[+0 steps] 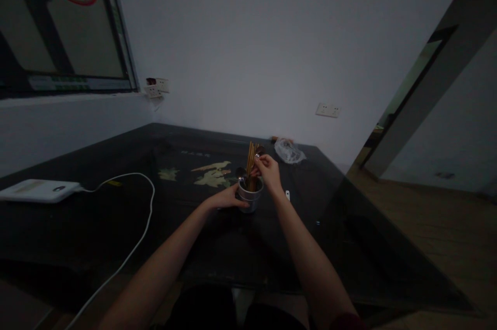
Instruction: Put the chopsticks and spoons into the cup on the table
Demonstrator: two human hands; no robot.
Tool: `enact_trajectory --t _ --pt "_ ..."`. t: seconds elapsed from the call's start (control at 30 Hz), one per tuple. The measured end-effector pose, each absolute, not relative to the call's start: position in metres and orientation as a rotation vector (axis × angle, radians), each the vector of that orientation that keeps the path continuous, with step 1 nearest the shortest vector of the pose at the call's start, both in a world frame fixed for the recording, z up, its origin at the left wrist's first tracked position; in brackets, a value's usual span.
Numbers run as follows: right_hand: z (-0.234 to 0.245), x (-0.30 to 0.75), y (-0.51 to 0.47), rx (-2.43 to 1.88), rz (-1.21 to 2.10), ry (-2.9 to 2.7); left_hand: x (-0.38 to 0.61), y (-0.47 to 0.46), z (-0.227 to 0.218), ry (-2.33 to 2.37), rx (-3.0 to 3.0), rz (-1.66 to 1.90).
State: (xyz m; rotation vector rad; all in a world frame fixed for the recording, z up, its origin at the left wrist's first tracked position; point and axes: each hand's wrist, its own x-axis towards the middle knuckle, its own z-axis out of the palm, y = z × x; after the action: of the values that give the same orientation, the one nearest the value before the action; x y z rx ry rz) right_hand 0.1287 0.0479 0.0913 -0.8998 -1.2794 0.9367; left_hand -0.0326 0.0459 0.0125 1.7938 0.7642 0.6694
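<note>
A metal cup point(251, 198) stands upright on the dark table, with my left hand point(229, 197) closed around its left side. Several wooden chopsticks point(250, 153) rise out of the cup. A spoon point(240, 171) leans at the cup's left rim, bowl up. Above the rim, my right hand point(269, 170) pinches another spoon point(260, 150) just below its bowl, close beside the chopsticks. Its lower end is hidden by my fingers and the cup. Just right of my right wrist lies a small white handle end point(288, 195) with a hole; my arm hides the rest.
A crumpled clear plastic bag point(289, 151) lies at the table's back edge. On the left, a white flat device point(41, 190) has a white cable point(150, 205) that curves over the table's front edge. Wall sockets point(328, 110) sit behind the dark table point(318, 257).
</note>
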Motion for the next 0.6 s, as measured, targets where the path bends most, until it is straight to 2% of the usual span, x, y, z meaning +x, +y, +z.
enact_trajectory --t 0.43,0.6 --pt "0.077 0.133 0.044 -1.232 0.734 -1.57 -0.032 0.05 0.008 0.711 1.79 0.694" --pt "0.085 0.137 0.041 -1.377 0.257 -1.707 -0.033 0.051 0.006 0.748 1.785 0.7"
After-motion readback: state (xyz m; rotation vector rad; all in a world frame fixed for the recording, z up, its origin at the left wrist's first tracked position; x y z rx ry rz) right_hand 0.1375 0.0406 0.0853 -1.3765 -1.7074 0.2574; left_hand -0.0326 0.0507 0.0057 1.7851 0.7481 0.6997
